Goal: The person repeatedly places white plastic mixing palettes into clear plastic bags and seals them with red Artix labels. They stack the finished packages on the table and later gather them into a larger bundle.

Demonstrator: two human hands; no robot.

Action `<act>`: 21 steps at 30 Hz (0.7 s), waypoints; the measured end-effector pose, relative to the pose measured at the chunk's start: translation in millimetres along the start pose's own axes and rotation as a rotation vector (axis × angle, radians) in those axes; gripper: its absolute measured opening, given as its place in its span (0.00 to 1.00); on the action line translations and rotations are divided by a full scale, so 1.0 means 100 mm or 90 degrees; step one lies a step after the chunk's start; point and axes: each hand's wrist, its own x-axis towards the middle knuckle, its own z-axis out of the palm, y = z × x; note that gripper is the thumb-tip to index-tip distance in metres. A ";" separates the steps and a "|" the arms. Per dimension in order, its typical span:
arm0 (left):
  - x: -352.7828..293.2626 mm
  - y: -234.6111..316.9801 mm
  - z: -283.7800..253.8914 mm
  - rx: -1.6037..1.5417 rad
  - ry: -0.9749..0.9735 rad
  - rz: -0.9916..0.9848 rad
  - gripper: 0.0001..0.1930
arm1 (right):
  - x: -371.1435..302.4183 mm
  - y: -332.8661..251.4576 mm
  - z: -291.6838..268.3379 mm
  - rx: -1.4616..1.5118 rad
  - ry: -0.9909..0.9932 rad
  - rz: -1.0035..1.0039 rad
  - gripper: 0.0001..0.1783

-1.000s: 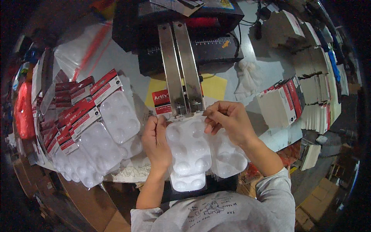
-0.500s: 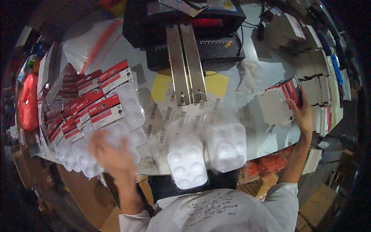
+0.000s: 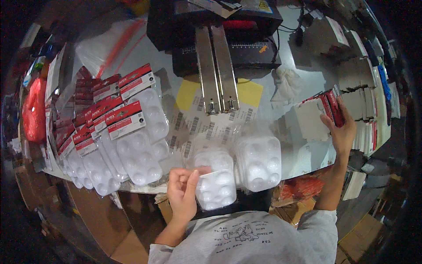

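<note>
My left hand is at the front edge of the table, thumb and fingers closed on the upper edge of a clear plastic bag that holds a white paint palette with round wells. That palette tops a stack of bagged ones. Just right of it stands a second stack of bagged white palettes. At the right side, my right hand grips a bundle of red and white header cards, next to a pile of plain grey-beige cards. Finished-looking palette packs with red headers overlap at the left.
A black machine with two metal bars stands at the back centre, above sheets of barcode labels and yellow paper. Card stacks line the right edge. A crumpled clear bag lies near them. Cardboard boxes stand below the table.
My left hand has moved right from the headed packs to the nearer palette stack and closed on its top bag. My right hand stays on the cards. The view has shifted slightly.
</note>
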 end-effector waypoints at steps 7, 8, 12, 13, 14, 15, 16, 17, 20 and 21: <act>0.00 0.05 0.07 -0.121 -0.098 -0.152 0.10 | 0.13 -0.12 0.02 0.107 -0.085 0.059 0.47; 0.01 0.06 0.09 -0.107 -0.102 -0.178 0.10 | 0.15 -0.11 0.05 0.140 -0.069 0.068 0.48; 0.01 0.08 0.16 -0.127 -0.163 -0.168 0.14 | 0.14 0.02 0.09 -0.030 0.011 -0.016 0.48; 0.00 0.08 0.16 -0.138 -0.164 -0.159 0.15 | 0.13 0.04 0.08 -0.049 0.008 0.025 0.48; -0.01 0.09 0.16 -0.150 -0.165 -0.168 0.15 | 0.12 0.05 0.09 -0.046 0.003 0.038 0.48; -0.01 0.09 0.16 -0.146 -0.170 -0.165 0.15 | 0.11 0.04 0.09 -0.025 0.014 0.006 0.48; -0.01 0.10 0.16 -0.143 -0.169 -0.164 0.15 | 0.11 0.01 0.10 -0.040 0.036 0.012 0.45; -0.01 0.11 0.15 -0.142 -0.165 -0.163 0.14 | 0.10 -0.05 0.10 -0.040 0.040 0.062 0.42; 0.03 0.15 0.16 -0.087 -0.171 -0.164 0.14 | 0.03 -0.33 0.10 -0.065 0.123 0.045 0.34; 0.03 0.17 0.17 -0.083 -0.167 -0.155 0.13 | -0.02 -0.45 0.08 -0.135 0.155 0.021 0.31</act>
